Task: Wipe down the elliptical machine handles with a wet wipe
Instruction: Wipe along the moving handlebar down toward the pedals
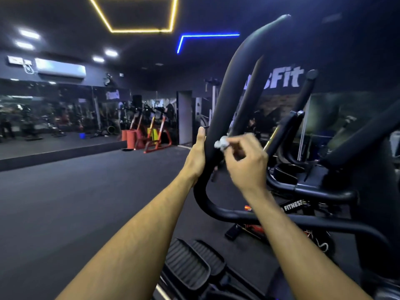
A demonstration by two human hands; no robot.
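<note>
The black looped handle [229, 83] of the elliptical machine rises in the middle of the view. My left hand [195, 158] grips the handle's left bar low down, thumb pointing up along it. My right hand [244, 163] pinches a small crumpled white wet wipe [221, 144] between its fingertips. The wipe touches the inner side of the same bar, just right of my left thumb. A second padded black handle [363, 135] slants up at the right edge.
The machine's ribbed pedals [190, 263] lie below my forearms. Its console frame and cup holders [303, 176] stand to the right. Dark gym floor [86, 202] spreads to the left, with orange racks [151, 135] and a mirror wall behind.
</note>
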